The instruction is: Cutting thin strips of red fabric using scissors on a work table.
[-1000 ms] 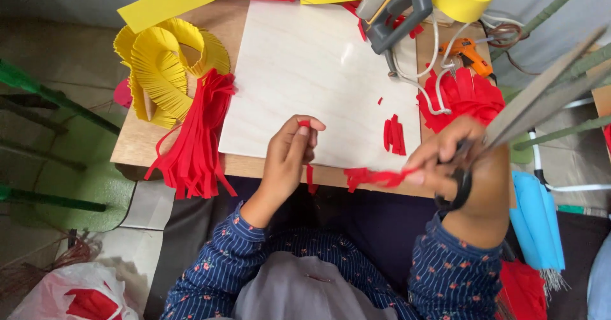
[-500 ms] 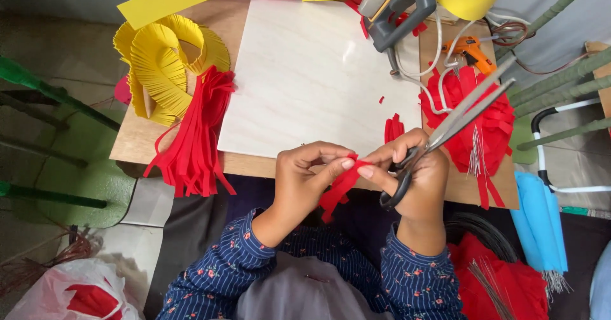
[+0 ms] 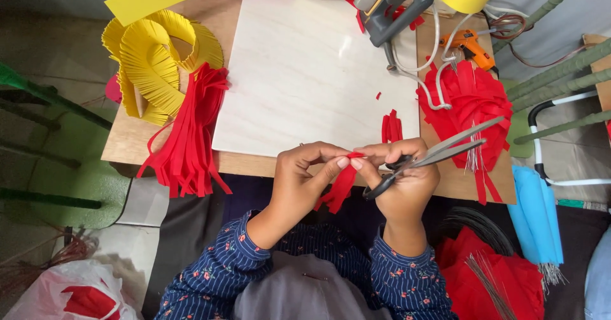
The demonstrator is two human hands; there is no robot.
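Red foam strip (image 3: 338, 189) pinched at its upper end between left hand (image 3: 304, 183) and right hand (image 3: 404, 180), just off the near edge of the bench (image 3: 137, 135), over the lap. Long axis running from upper right at the fingertips down to lower left, free end hanging toward the dark blue sleeves. Left fingers (image 3: 335, 161) clenched on the strip's top, thumb and forefinger meeting those of the right. Right fingers also grasping the strip while hooked through the black handles of the scissors (image 3: 433, 154); blades slightly parted, pointing up and to the right, tips over the red fringed pile (image 3: 468, 97).

White board (image 3: 305, 72) lying flat on the bench, a few short red scraps (image 3: 391, 128) near its right corner. Bundle of long red strips (image 3: 191, 135) draped over the bench's left front edge, just beside curled yellow fringed foam (image 3: 156, 65). Grey tool (image 3: 394, 5) and orange glue gun (image 3: 470, 43) at the far right, cords trailing between. Blue fringed piece (image 3: 538, 215) off the bench to the right.
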